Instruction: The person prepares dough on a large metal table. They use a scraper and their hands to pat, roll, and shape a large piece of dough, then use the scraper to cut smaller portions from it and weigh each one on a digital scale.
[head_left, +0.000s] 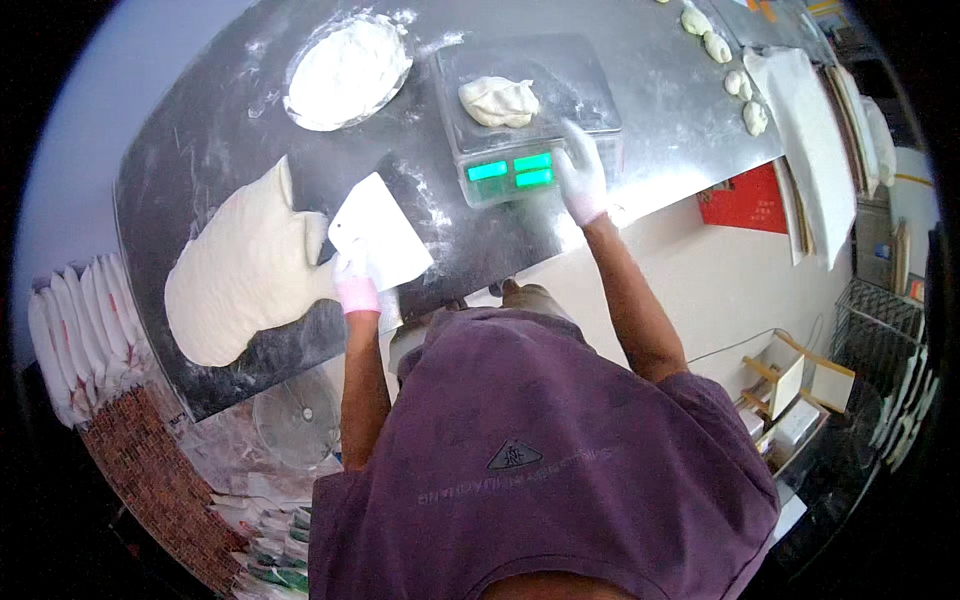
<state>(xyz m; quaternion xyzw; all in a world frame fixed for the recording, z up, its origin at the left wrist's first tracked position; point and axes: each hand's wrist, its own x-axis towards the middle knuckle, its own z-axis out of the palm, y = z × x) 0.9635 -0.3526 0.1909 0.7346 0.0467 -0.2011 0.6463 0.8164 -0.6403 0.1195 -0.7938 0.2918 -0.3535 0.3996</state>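
Note:
My left hand (353, 278), in a white glove with a pink cuff, grips a white flat dough scraper (388, 232). Beside it, on the left of the dark table, spreads a big slab of pale dough (238, 270), its right edge close to the scraper. A digital scale (575, 70) with lit green displays stands on the table, and one lump of dough (499, 102) lies on its platform. At the scale's front right corner is my right hand (583, 178), gloved in white, fingers stretched toward the platform; nothing shows in it.
Behind the slab lies a mound of white flour (350, 72). Several small dough pieces (717, 46) lie along the table's far right, near white cloths (800, 130). A red box (745, 202) is below the right edge. Stacked sacks (85, 325) stand left of the table.

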